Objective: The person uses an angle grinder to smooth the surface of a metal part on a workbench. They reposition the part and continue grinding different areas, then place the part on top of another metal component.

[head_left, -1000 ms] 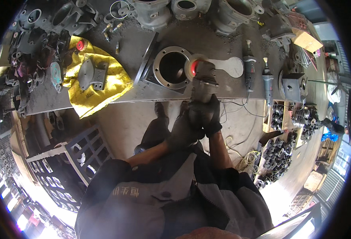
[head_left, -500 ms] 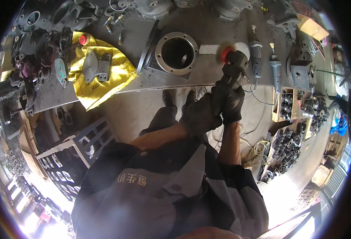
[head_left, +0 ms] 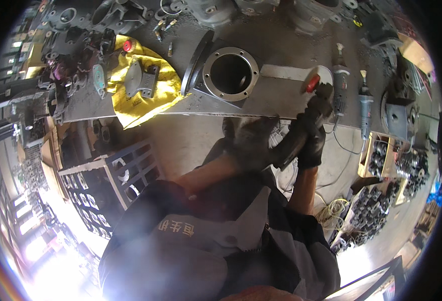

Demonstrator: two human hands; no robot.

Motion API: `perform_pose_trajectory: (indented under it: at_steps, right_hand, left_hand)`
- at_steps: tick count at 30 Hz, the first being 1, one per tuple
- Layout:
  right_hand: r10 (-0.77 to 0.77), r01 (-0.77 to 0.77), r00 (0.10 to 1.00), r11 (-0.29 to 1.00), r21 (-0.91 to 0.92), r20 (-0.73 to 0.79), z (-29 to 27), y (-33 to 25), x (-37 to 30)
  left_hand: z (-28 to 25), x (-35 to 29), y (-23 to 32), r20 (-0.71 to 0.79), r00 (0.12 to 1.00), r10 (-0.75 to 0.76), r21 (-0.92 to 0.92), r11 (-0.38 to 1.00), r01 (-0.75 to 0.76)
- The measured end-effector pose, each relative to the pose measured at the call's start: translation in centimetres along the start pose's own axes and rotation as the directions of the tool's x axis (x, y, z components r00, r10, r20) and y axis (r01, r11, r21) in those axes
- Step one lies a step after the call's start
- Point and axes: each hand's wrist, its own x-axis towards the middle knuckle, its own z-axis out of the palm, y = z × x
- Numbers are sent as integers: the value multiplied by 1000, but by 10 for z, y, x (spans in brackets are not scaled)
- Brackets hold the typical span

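My right hand (head_left: 311, 145), in a dark glove, is closed round the body of an angle grinder (head_left: 291, 140) at the bench's front edge. Its head points away from me, and a red disc (head_left: 311, 83) shows almost edge-on above the bench. Left of the grinder body, my gloved left hand (head_left: 253, 140) is smeared by motion, so its fingers cannot be made out. Ahead of it lies a square metal housing with a round flanged opening (head_left: 231, 73). A flat dark plate (head_left: 197, 62) leans along the housing's left side.
A yellow cloth (head_left: 146, 108) carries a small metal bracket (head_left: 143, 80). Two more handheld power tools, one a corded grinder (head_left: 365, 108), lie at right. Dark castings (head_left: 211, 12) line the back. Crates of parts (head_left: 374, 210) and coiled cable (head_left: 333, 213) are on the floor.
My left hand has come away from beside my right hand, to the left. The grinder has shifted slightly right and nearer me, its disc turned more edge-on. The whole view has shifted.
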Motion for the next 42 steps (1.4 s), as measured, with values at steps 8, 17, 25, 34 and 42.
perform_pose_trajectory:
  at_steps: [8, 17, 25, 34, 42]
  right_hand:
    - [54, -54, 998, 998, 34, -14, -63, 6, -8]
    - [-39, 38, 999, 999, -12, -29, -97, 20, -26]
    - [33, -21, 996, 989, 144, -84, -101, 9, -42]
    - [13, 3, 989, 994, 111, -147, -90, 1, -40]
    - [-11, 13, 998, 999, 30, -55, -92, 6, -35]
  left_hand:
    - [-8, 44, -76, -110, 994, 14, 659, 749, 62]
    - [-3, 81, -93, -80, 984, -157, 385, 906, 175]
    - [-30, 91, -83, -75, 996, -48, 457, 886, 77]
    - [-93, 122, -100, -70, 973, 218, 551, 822, -145]
    - [-121, 109, -179, -248, 958, -148, -285, 956, 74]
